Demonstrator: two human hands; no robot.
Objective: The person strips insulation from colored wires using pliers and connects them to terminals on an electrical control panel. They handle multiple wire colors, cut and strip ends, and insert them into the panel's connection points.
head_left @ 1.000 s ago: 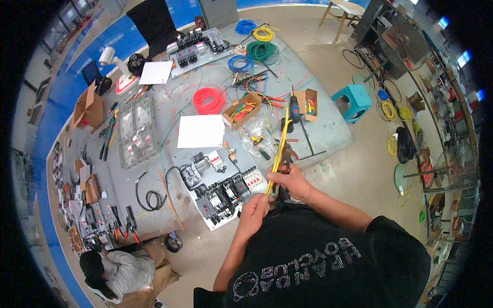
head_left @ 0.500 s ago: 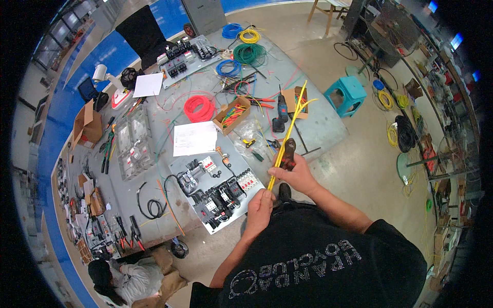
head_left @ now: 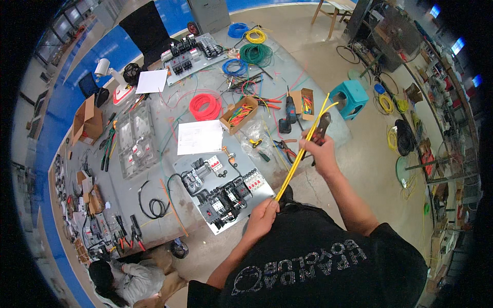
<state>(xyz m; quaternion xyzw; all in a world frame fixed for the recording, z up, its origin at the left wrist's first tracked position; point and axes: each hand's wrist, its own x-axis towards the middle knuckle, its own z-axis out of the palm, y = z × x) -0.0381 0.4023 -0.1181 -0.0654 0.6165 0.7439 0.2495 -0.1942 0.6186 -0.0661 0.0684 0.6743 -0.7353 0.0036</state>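
Observation:
My left hand (head_left: 263, 218) is closed around the lower end of several yellow wires (head_left: 291, 174), close to my shirt. The wires slant up to the right and fork near their far tips. My right hand (head_left: 322, 154) grips a plier-like tool (head_left: 322, 127) with a dark head and some red on it; its jaws cannot be made out. The right thumb lies against the wires. To the left of the wires, a grey mounting plate (head_left: 239, 219) carries black contactors and white breakers (head_left: 254, 180) with red switches. Another pair of pliers (head_left: 287, 149) lies on the table by the wires.
On the grey table (head_left: 126, 197) lie a red wire coil (head_left: 205, 107), paper (head_left: 200, 137), a box of coloured wire pieces (head_left: 240, 115) and a cordless drill (head_left: 289, 115). A teal stool (head_left: 349, 99) stands at right. Another person (head_left: 136, 282) sits lower left.
My right hand has moved up and right along the wires with the tool. The left hand has shifted slightly down, and a longer stretch of wire shows between the hands.

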